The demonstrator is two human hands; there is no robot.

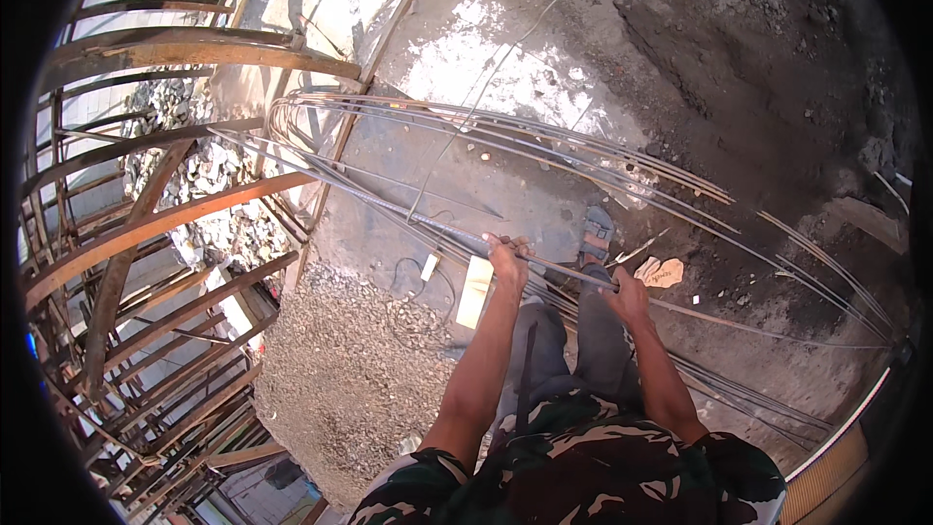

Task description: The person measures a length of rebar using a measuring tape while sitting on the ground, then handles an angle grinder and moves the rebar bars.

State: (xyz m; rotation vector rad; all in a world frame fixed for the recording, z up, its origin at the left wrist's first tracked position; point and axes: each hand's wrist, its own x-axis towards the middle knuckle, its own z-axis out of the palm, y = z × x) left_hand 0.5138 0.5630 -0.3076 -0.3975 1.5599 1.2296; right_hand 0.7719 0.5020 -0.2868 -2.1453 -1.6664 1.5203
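Observation:
A long, thin steel rebar rod (569,270) runs across in front of my body, from the upper left toward the right edge. My left hand (507,261) is closed around it. Farther right, my right hand (627,297) also grips the rod, with its fingers wrapped over it. Beyond my hands lies a bundle of long rebar (680,178), doubled back in a loop (282,117) at the left. More rods (724,379) lie on the ground below my right forearm and pass behind my legs.
Gravel (350,379) is heaped at the lower left, beside wooden beams (165,228). Near my left hand are a yellowish block (474,292) and a white power strip (430,266) with a dark cable. A cardboard scrap (661,273) lies by my sandalled foot (598,225). Dark soil (748,68) covers the upper right.

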